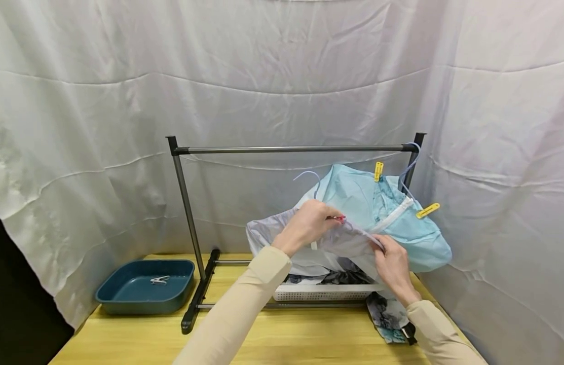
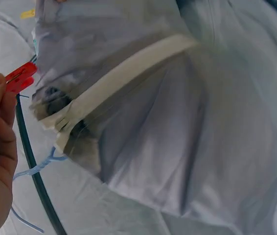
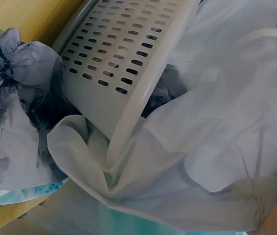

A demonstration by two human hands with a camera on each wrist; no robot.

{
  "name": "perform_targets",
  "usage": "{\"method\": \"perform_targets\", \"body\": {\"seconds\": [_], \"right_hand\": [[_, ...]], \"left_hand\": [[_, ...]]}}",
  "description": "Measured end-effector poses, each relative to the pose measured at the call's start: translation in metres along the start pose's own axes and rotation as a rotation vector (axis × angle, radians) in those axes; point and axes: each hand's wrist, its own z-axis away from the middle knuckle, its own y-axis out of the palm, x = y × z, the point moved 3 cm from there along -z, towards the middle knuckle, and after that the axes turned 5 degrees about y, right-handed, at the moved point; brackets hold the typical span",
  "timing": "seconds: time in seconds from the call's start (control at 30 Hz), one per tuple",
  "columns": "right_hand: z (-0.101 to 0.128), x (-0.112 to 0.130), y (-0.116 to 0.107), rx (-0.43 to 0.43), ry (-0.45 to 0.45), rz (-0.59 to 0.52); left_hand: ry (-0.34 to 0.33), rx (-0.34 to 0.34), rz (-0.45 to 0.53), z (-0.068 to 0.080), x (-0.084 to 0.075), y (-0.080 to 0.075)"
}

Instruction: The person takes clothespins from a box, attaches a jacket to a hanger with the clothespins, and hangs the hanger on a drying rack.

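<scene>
My left hand pinches a red clothespin close to the waist edge of a pale grey garment. A blue hanger shows at that edge, its hook rising behind the hand in the head view. My right hand grips the same edge farther right, with thumb and fingers on the cloth. Below, the garment hangs over a white perforated basket. Behind it, a light blue garment hangs from another hanger, with yellow clothespins on its top edge.
A metal rack with black uprights stands on the wooden table. At the left sits a dark teal basin with a white clothespin inside. A dark patterned cloth spills beside the basket at the right. Grey curtains surround the table.
</scene>
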Motion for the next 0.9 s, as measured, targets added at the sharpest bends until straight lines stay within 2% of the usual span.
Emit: {"method": "perform_targets", "body": {"seconds": [0.23,0.5,0.73,0.9], "right_hand": [[-0.001,0.004,0.001,-0.002,-0.009,-0.001],[-0.002,0.007,0.001,0.008,-0.011,-0.004],[-0.001,0.01,0.0,0.006,-0.03,-0.003],[-0.003,0.012,-0.001,-0.015,-0.044,-0.009]], "left_hand": [[0.034,0.098,-0.123,-0.015,-0.002,0.001],[0.089,0.202,-0.247,-0.029,-0.011,0.007],[0.1,0.239,-0.291,-0.034,-0.017,0.013],[0.138,0.239,-0.359,-0.035,-0.018,0.018]]}}
